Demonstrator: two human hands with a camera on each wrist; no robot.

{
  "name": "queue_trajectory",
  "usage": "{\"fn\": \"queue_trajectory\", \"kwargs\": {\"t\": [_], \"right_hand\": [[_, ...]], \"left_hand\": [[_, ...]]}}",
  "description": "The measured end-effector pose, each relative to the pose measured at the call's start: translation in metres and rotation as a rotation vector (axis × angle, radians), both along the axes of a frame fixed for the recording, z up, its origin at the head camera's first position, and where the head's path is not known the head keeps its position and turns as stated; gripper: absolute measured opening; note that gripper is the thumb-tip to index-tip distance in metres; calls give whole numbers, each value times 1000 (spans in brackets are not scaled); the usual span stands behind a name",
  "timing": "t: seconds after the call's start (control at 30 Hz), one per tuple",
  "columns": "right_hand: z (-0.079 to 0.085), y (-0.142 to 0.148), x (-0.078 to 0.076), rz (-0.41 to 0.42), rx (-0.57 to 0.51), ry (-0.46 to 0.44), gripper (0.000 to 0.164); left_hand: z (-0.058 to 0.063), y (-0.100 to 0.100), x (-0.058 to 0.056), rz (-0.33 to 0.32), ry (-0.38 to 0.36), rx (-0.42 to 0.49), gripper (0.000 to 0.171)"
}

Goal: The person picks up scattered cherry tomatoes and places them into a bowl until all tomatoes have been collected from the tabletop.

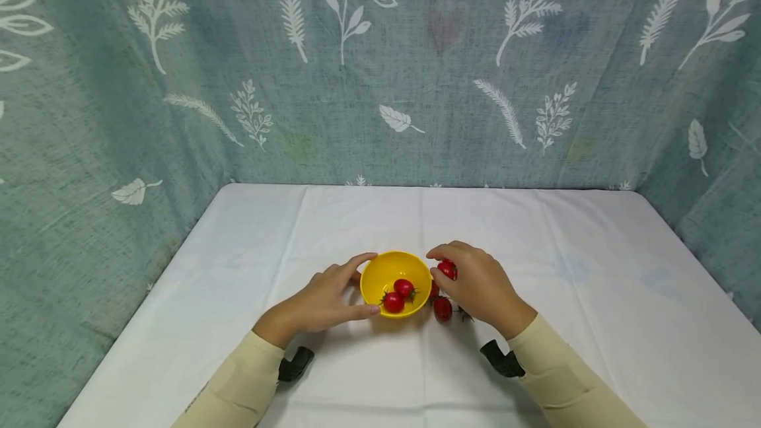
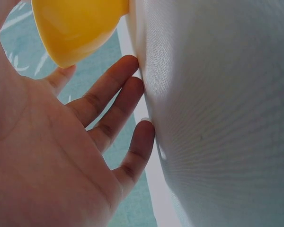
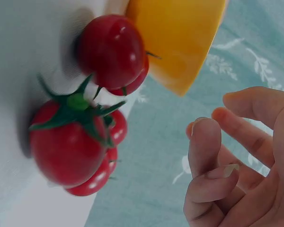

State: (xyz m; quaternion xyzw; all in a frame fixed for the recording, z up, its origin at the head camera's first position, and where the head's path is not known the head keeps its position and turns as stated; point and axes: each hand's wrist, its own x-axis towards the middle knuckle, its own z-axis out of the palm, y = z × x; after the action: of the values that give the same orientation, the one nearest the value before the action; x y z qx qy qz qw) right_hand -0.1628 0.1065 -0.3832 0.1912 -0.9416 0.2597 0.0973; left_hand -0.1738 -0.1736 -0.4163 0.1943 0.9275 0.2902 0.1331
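A yellow bowl (image 1: 380, 269) stands on the white cloth with two red cherry tomatoes (image 1: 403, 288) inside. My left hand (image 1: 321, 299) holds it from the left, thumb at the near rim and index finger at the far side. The other fingers (image 2: 132, 151) spread down by the cloth in the left wrist view. Just right of the bowl lie several more cherry tomatoes (image 1: 442, 309), partly hidden by my right hand (image 1: 478, 283). In the right wrist view that hand is raised over them, loosely bent and holding nothing; the closest tomato (image 3: 68, 142) has a green calyx.
The white-covered table (image 1: 345, 216) reaches back to a grey-green curtain (image 1: 440, 117) with white leaf prints, which also hangs at both sides. Black straps (image 1: 295, 364) show at the wrists, below the sleeves.
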Motion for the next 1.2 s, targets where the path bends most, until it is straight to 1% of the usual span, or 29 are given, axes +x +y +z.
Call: {"fn": "queue_trajectory", "kwargs": {"t": [0.17,0.47,0.63,0.8,1.0,1.2], "right_hand": [[-7,6,-1,-3,-1,-26,23],[-20,7,-4,-9,40,-98,21],[-23,5,-4,-22,82,-145,25],[-24,2,-5,-28,102,-189,27],[-25,0,-5,-31,119,-196,27],[-26,-2,-6,-30,163,-196,32]], "left_hand": [[-1,1,-1,-3,9,-3,89],[0,1,-1,-10,6,-6,89],[0,1,-2,-4,2,-11,89],[0,2,-3,-3,-4,-15,90],[0,2,-2,8,-17,-15,90],[-1,1,-2,24,-17,-20,89]]}}
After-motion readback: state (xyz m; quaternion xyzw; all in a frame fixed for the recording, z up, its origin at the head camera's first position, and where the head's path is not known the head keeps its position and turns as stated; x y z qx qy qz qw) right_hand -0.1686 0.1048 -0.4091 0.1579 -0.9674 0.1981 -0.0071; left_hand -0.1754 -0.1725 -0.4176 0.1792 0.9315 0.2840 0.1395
